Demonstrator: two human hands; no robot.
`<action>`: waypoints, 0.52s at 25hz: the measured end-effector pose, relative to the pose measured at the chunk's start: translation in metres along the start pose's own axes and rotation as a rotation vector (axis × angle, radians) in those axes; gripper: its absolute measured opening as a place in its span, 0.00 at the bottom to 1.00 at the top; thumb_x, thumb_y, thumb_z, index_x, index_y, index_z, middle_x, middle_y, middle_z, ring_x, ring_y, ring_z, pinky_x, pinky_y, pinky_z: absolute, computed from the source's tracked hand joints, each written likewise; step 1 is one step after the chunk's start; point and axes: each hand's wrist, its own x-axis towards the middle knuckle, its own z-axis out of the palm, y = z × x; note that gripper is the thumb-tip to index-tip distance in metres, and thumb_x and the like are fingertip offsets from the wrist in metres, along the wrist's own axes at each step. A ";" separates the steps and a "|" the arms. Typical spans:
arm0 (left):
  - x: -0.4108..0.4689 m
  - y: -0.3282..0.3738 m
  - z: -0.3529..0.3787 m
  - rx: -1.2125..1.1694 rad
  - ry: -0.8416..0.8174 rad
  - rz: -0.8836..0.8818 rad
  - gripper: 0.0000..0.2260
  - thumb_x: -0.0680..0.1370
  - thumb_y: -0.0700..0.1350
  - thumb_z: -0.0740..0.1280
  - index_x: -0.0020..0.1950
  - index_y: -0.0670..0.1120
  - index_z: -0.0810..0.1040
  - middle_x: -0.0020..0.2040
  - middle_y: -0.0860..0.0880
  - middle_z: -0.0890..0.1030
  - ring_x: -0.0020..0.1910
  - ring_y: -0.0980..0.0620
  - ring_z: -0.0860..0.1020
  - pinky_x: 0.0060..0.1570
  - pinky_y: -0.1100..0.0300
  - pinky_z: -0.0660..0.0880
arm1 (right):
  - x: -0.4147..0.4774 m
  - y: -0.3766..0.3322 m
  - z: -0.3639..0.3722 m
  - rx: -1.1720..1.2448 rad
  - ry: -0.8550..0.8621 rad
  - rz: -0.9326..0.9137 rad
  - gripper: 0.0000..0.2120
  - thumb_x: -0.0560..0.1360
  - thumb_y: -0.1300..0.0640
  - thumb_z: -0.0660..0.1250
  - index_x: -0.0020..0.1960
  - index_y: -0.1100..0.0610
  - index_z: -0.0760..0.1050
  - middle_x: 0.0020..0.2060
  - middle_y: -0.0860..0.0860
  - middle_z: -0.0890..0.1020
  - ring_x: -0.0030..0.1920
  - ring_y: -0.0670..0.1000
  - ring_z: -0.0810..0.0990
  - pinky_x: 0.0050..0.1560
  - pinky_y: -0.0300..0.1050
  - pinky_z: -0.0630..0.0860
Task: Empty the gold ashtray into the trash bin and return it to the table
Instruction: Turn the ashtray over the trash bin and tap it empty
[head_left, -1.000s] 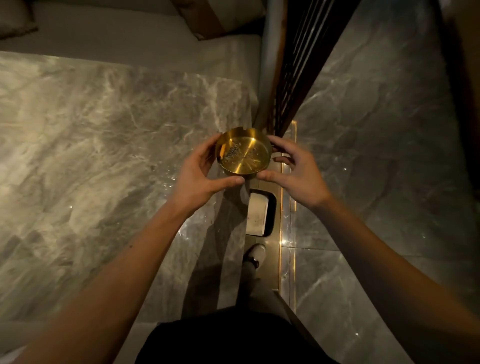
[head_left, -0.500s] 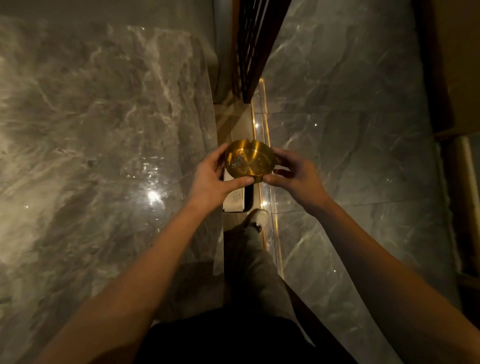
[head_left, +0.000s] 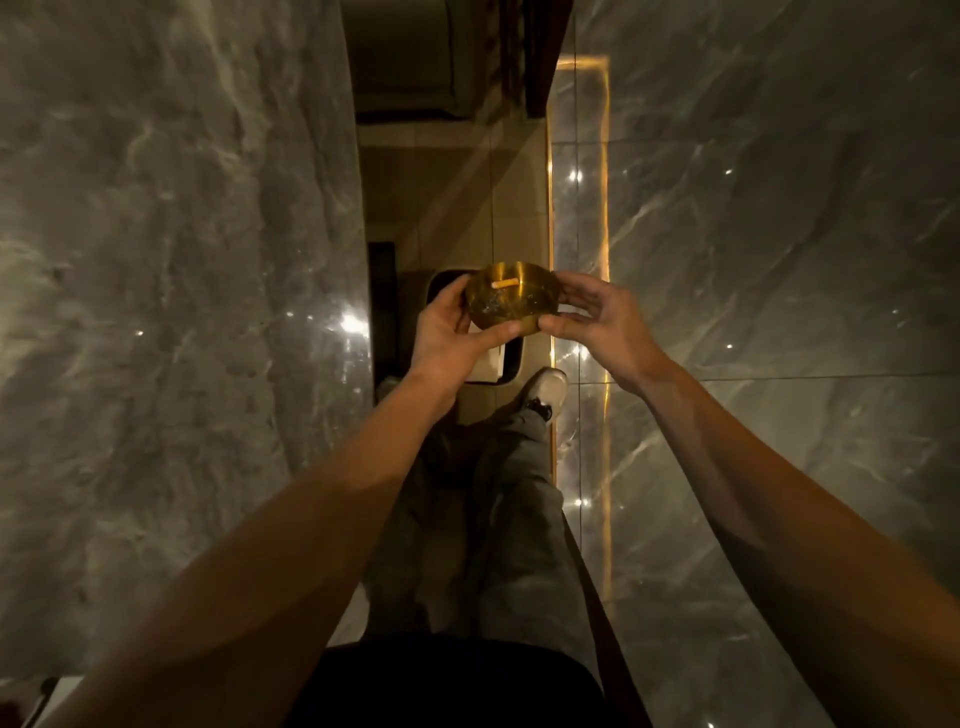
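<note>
The round gold ashtray (head_left: 511, 299) is held in the air between both hands, tilted away from me so its far rim dips. A cigarette butt (head_left: 504, 283) and grey ash lie inside it. My left hand (head_left: 449, 332) grips its left side with the thumb under the near rim. My right hand (head_left: 597, 322) pinches the right rim with thumb and fingers. Directly below the ashtray stands a dark trash bin (head_left: 511, 364) with a pale liner, mostly hidden by my hands and the ashtray.
The grey marble table (head_left: 171, 312) fills the left side, its edge running close to my left arm. Polished marble floor (head_left: 779, 260) with a lit gold strip (head_left: 605, 208) lies to the right. My legs and a pale shoe (head_left: 545, 389) stand beside the bin.
I have stepped forward along the table edge; the ashtray, held by both hands, has moved over the bin and tipped further away, and the cigarette butt now shows near its far rim.
</note>
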 end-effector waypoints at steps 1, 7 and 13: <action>0.008 -0.011 0.003 -0.009 0.015 -0.023 0.26 0.68 0.32 0.76 0.54 0.58 0.73 0.54 0.57 0.79 0.52 0.64 0.79 0.48 0.72 0.76 | 0.009 0.015 -0.002 0.006 -0.007 0.024 0.27 0.68 0.64 0.76 0.66 0.56 0.74 0.59 0.52 0.80 0.62 0.49 0.77 0.64 0.48 0.75; 0.057 -0.079 0.009 0.005 0.042 -0.129 0.22 0.69 0.32 0.75 0.58 0.48 0.77 0.53 0.52 0.82 0.53 0.58 0.81 0.58 0.62 0.77 | 0.051 0.093 0.000 0.029 -0.072 0.153 0.27 0.69 0.64 0.75 0.66 0.63 0.73 0.54 0.51 0.81 0.58 0.47 0.78 0.67 0.50 0.73; 0.103 -0.127 0.010 0.051 0.034 -0.214 0.24 0.69 0.36 0.76 0.64 0.42 0.77 0.58 0.47 0.82 0.58 0.52 0.80 0.58 0.61 0.76 | 0.084 0.147 0.004 0.089 -0.087 0.202 0.24 0.70 0.66 0.74 0.65 0.65 0.73 0.53 0.56 0.81 0.54 0.50 0.81 0.58 0.42 0.77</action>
